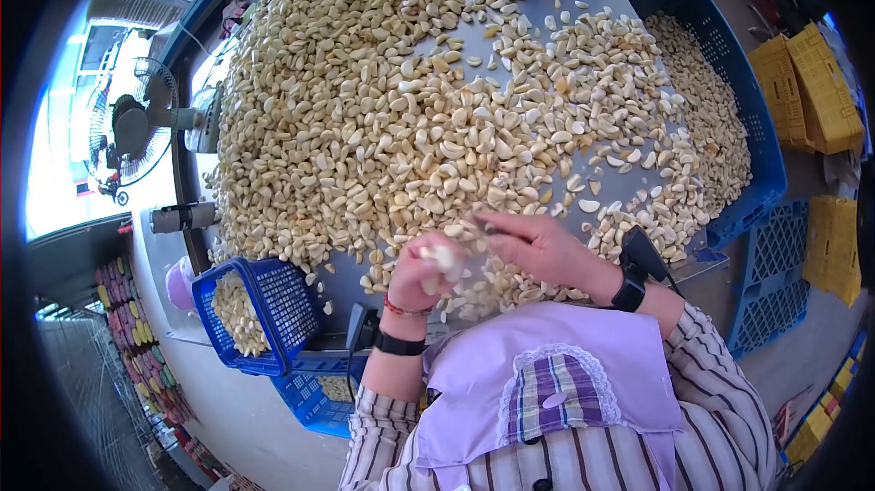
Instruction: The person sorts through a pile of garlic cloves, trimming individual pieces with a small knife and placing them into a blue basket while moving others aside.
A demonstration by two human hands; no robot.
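Standing at nine o'clock of the view, a fan point(132, 127) faced the bright window side, well apart from the work. Right of it, at eight o'clock from the hands, a small blue basket point(264, 309) sat at the table edge with a shallow layer of cloves in it. A second blue basket point(310, 400) sat just below it, toward seven o'clock.

The left hand point(424, 272), with a red cord point(406, 311) and a black band point(399, 343) on its wrist, was curled tight around a pale garlic clove point(444, 257), close above the near table edge. Meeting it from three o'clock, the right hand point(538, 250) pinched a small dark tool point(492, 229) narrowly between thumb and fingers, with the tip toward the clove. Whether it was a blade could not be told. A black wrist device point(638, 268) was strapped on that arm. At six o'clock below both hands lay a lilac bib point(547, 382) over a striped shirt.

From ten to one o'clock beyond the hands, a heap of cloves point(383, 108) covered most of the grey table point(547, 8). At two o'clock a large blue crate point(729, 81) touched the table's right edge, with more cloves spread inside. At four o'clock another blue crate point(775, 281) stood on the floor, and farthest right, between two and three o'clock, stood yellow crates point(811, 90).
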